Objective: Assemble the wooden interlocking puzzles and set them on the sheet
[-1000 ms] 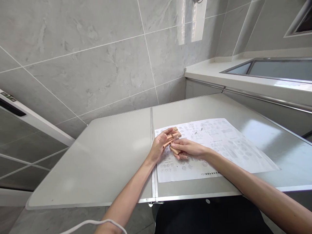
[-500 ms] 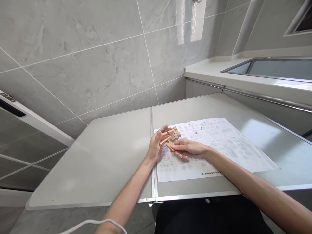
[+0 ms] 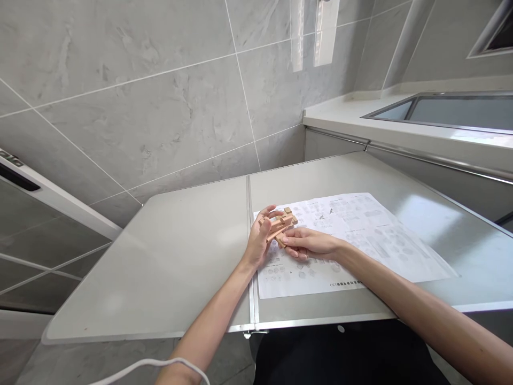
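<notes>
Several notched wooden puzzle pieces (image 3: 280,225) are gathered between my hands, above a printed sheet (image 3: 372,243). My left hand (image 3: 258,238) is wrapped round the pieces from the left, with its thumb along their near side. From the right, my right hand (image 3: 308,243) pinches the lower end of one slanted wooden piece (image 3: 281,240) between thumb and fingers. Square wooden ends (image 3: 287,210) stick out at the far side of the bundle. How the pieces fit together is partly hidden by my fingers.
The grey folding table (image 3: 192,256) has a metal seam down its middle. A white counter (image 3: 340,113) with a sink (image 3: 449,109) stands behind on the right, against the tiled wall (image 3: 160,107). A white cable (image 3: 148,364) crosses near my left forearm.
The pieces in my left hand have tilted and shifted slightly, and one now reaches farther right over the others. My right hand keeps its pinch and has barely moved.
</notes>
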Available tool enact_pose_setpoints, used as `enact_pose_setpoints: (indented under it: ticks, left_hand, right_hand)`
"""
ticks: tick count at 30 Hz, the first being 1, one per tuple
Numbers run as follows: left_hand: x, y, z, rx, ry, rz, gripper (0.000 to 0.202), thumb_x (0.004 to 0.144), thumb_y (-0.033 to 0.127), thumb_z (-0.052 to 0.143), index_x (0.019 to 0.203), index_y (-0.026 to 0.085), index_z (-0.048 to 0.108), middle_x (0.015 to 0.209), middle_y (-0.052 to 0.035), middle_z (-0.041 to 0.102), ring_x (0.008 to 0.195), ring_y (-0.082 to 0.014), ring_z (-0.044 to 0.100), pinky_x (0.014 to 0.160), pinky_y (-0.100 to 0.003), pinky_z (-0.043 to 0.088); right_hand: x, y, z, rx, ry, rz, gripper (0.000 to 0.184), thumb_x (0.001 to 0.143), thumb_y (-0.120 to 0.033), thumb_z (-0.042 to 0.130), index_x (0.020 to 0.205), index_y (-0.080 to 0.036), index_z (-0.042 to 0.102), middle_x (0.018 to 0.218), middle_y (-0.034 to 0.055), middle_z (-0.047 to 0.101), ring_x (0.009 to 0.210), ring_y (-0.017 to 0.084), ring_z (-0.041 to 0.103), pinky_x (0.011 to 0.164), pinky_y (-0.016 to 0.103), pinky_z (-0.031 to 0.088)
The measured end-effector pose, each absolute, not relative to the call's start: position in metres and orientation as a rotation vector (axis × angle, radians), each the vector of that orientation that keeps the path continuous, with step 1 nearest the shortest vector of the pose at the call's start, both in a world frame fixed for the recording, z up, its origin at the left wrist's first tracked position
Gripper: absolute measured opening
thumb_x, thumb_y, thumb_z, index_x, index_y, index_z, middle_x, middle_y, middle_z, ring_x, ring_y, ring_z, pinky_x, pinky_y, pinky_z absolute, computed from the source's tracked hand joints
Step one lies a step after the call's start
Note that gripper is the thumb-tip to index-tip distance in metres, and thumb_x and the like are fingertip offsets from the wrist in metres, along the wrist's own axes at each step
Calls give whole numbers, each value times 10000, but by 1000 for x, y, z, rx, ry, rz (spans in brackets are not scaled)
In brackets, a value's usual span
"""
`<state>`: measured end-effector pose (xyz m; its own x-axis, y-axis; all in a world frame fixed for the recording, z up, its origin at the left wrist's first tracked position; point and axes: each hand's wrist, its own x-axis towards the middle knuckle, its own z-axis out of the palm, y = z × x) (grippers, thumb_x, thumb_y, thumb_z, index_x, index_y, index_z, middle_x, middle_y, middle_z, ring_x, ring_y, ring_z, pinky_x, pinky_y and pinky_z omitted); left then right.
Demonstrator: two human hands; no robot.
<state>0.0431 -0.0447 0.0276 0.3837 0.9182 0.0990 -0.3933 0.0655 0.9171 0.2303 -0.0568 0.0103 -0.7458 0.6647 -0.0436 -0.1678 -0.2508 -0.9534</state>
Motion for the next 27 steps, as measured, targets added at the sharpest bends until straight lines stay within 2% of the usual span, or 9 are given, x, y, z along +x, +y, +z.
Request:
enact_pose_setpoints:
  ticks: [5,9,14,21,27]
  left_hand:
    - [43,-46,27,1143,629,1108,736,790,670,788,1359,240,605,1314,-115,624,1274,-356,626,1130,-508,447]
    - [42,-46,26,1167,643,1133,779,748,654,833,1361,233,601,1312,-120,618,1317,-373,595,1154,-511,420]
    - [42,-45,25,1200,627,1116,805,762,643,829,1405,247,548,1345,-124,583,1304,-378,606,1127,-509,445]
    - [42,-45,27,1153,604,1077,924,717,625,876,1469,304,448,1433,-127,514,1271,-378,635,1091,-527,480]
    - [37,-44,27,1041,618,1092,875,737,659,845,1463,329,485,1480,-100,520,1280,-351,631,1107,-509,482]
  right_hand:
    - [230,-56,9,-616,-1447,2063,390,985,-535,660,869,-173,575,728,-18,598,519,62,472,469,198,360]
    - [230,-55,6,-605,-1404,2080,378,984,-518,671,868,-173,569,738,-15,609,529,61,490,480,193,383]
    - [231,-55,2,-599,-1376,2096,351,988,-503,676,917,-170,588,741,-14,616,554,66,504,517,192,419]
    - [231,-55,4,-592,-1391,2075,362,991,-516,665,920,-166,602,745,-12,611,568,68,495,540,195,418]
    - [231,-55,5,-586,-1429,2065,377,989,-514,666,854,-177,565,741,-6,609,570,78,487,533,204,397]
